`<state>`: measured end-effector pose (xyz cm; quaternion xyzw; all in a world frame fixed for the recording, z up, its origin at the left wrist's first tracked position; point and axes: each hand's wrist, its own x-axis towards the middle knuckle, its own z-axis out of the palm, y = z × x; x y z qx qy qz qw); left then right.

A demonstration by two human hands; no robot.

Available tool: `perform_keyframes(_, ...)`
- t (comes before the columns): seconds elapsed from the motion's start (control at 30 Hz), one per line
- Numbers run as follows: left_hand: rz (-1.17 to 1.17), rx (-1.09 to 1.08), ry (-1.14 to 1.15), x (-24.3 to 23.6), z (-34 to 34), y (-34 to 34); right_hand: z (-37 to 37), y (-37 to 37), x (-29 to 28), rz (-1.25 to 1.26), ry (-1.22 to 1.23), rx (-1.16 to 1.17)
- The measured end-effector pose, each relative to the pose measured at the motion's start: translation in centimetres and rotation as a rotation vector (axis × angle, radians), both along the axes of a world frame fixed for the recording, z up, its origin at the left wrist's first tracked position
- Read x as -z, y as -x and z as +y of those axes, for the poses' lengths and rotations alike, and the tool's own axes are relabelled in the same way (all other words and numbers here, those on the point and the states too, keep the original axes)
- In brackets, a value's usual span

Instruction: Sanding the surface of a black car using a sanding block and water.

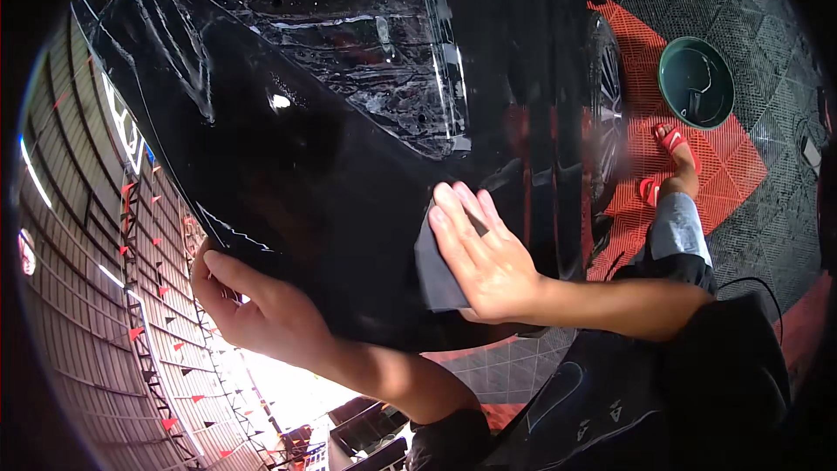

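A glossy black car panel (305, 209) fills the middle, covered partly by wet, wrinkled clear film (366, 78) in its upper part, with loose creased edges. My left hand (257, 301) is at the panel's left edge, thumb and fingers curled closed on that edge; whether film is pinched there I cannot tell. My right hand (488, 257) presses a dark grey flat pad (436, 275) against the panel, below the wrinkled film, with its fingers together over it.
A car wheel (608, 96) is right of the panel. A green round tub (665, 78) with liquid sits on red and grey floor mats (732, 174). A leg in a red sandal (680, 157) and a black cable (758, 281) are nearby. A roof with red pennants fills the left.
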<state>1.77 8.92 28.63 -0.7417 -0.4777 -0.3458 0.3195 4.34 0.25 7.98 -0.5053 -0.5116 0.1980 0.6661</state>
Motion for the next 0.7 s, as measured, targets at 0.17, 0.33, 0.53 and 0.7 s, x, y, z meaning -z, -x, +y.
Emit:
perform_keyframes(0.17, 0.018, 0.024, 0.014, 0.2, 0.1, -0.9, 6.6, -6.5, -7.6, 0.046, -0.212, 0.229)
perform_keyframes(0.33, 0.008, -0.045, -0.005, 0.1, -0.3, -0.3, -0.5, 0.4, 1.2, -0.075, -0.035, 0.003)
perform_keyframes(0.53, 0.001, -0.030, 0.015, 0.8, -0.3, -1.7, 6.7, -7.7, -5.7, -0.053, -0.232, 0.222)
perform_keyframes(0.7, -0.027, -0.036, -0.008, 0.0, -0.6, -0.7, -0.7, -0.5, 2.7, -0.091, -0.005, -0.068)
